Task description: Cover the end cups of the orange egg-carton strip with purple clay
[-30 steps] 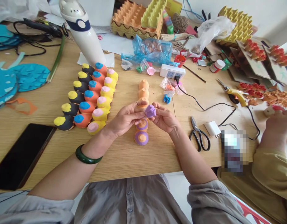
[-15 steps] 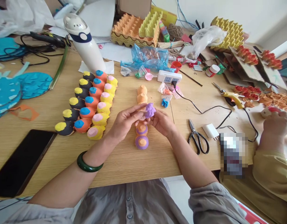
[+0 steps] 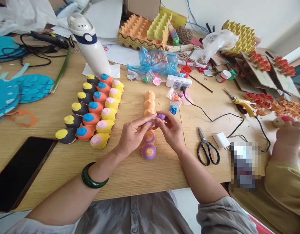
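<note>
Wooden table (image 3: 125, 175) forms our work surface, with egg trays (image 3: 134, 29) stacked near 12 o'clock. Taking the two hands as dial centre, we find the orange strip (image 3: 149, 104) lying beneath them, long axis from 12 to 6 o'clock; purple rings mark its two bumps at the 6 o'clock end. We locate the purple lump (image 3: 160, 116) above the strip, offset slightly toward 3 o'clock. The left hand (image 3: 130, 134) approaches it from 8 o'clock, the right hand (image 3: 173, 131) from 4 o'clock; the lump sits nearer the right palm. Grip: we judge both hands pinched closed on the lump, thumbs against fingers, though exact left fingertip contact is hidden. Scissors (image 3: 208, 147) lie at 4 o'clock, well apart.
</note>
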Tool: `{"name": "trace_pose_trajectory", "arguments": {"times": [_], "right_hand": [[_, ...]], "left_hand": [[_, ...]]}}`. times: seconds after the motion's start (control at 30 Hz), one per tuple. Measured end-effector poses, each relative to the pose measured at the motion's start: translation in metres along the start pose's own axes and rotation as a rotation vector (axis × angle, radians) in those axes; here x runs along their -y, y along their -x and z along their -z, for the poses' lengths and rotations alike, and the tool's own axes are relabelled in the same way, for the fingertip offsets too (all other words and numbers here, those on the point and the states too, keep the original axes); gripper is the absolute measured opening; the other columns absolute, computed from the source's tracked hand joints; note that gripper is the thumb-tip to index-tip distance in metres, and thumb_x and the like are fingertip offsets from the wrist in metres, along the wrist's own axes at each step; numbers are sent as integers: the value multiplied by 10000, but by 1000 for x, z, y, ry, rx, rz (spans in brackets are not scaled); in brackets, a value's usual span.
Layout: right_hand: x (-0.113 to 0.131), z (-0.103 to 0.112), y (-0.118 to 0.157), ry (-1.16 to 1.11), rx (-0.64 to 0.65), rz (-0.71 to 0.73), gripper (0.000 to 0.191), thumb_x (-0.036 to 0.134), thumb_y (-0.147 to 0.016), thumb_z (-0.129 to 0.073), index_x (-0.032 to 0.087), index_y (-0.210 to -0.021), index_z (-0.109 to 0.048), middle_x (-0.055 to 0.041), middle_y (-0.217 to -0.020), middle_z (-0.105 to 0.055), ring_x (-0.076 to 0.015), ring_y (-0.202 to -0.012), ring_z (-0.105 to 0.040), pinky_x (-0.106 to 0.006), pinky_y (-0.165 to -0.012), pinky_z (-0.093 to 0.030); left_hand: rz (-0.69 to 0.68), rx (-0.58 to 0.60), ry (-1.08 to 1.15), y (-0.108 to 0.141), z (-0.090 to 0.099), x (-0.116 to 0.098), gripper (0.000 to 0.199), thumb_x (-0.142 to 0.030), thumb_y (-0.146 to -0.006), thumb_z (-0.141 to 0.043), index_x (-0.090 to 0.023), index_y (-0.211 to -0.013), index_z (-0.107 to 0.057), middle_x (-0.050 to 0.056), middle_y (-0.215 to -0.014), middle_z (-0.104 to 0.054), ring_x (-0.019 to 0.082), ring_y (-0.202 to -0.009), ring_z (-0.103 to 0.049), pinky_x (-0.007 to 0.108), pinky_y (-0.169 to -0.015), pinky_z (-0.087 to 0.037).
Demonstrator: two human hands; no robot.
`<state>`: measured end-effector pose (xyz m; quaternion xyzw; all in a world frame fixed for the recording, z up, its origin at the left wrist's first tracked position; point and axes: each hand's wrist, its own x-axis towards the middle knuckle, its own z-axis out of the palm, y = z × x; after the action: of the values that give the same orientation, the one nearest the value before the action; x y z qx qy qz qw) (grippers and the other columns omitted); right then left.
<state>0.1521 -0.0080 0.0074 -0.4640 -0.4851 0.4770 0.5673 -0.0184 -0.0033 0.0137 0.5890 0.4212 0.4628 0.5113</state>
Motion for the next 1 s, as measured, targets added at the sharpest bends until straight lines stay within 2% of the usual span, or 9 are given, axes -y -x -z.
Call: {"name": "trace_pose_trajectory", "arguments": {"times": [0.1,0.17,0.27,0.33,0.5,0.6,0.77,0.87,1.0], "right_hand": [[-3,1,-4,-101,-1,-77,386,556,-850,-866,246,-1048,-747,-20,-964,-740,-171,-830,-715,-360,-768,-712],[-3,1,-5,-139,13,-112,408,570,-838,-873,243,-1047,-747,-15,-944,-747,-175,-819,-723,-380,-772,-720],[-3,1,-7,-153,26,-146,421,585,-823,-880,245,-1031,-746,-1,-865,-728,-179,-778,-719,-375,-717,-717],[-4,2,-7,-145,22,-159,427,595,-813,-882,246,-1014,-739,8,-815,-715,-179,-756,-719,-347,-662,-701],[-6,2,-7,-128,3,-89,421,585,-822,-881,263,-1036,-713,22,-826,-740,-145,-690,-703,-306,-639,-683],[-5,0,-5,-114,-6,-55,402,580,-833,-875,254,-1003,-714,3,-884,-759,-153,-714,-721,-333,-673,-704],[-7,-1,-4,-98,-29,-18,365,540,-859,-868,238,-1013,-731,-45,-1106,-809,-151,-744,-759,-353,-700,-723],[-11,2,-5,-79,-42,15,340,524,-885,-854,238,-1023,-732,-31,-1053,-813,-155,-757,-775,-347,-713,-726],[-15,7,-4,16,12,100,338,529,-947,-793,257,-1133,-717,-24,-1041,-793,-152,-794,-765,-325,-722,-714]], "left_hand": [[77,-16,125,-2,1,1,346,-424,-997,-756,-202,-1246,-850,101,-1259,-841,292,-1165,-801,396,-1040,-635],[93,-52,179,-4,2,3,312,-398,-972,-786,-202,-1201,-866,103,-1220,-852,293,-1109,-811,382,-945,-664],[104,-102,218,-4,3,7,299,-392,-961,-795,-206,-1182,-872,104,-1213,-853,303,-1090,-810,350,-806,-677],[97,-109,205,-4,3,8,309,-409,-967,-788,-208,-1188,-869,106,-1243,-845,316,-1155,-796,350,-825,-677],[59,-118,153,-3,1,7,288,-414,-980,-774,-204,-1151,-874,90,-1193,-859,288,-1153,-797,397,-1024,-640],[71,-167,179,-3,0,7,296,-400,-968,-784,-210,-1179,-866,80,-1187,-860,292,-1177,-788,411,-1045,-639],[145,-194,277,-4,-2,7,360,-371,-955,-780,-202,-1268,-834,98,-1202,-852,314,-1146,-801,359,-800,-704],[144,-203,299,-4,-3,6,456,-365,-947,-778,-216,-1379,-778,95,-1204,-853,302,-1103,-817,313,-703,-700],[117,-213,298,-6,-3,8,562,-401,-954,-761,-224,-1484,-705,101,-1198,-855,300,-1066,-831,318,-676,-707]]}}
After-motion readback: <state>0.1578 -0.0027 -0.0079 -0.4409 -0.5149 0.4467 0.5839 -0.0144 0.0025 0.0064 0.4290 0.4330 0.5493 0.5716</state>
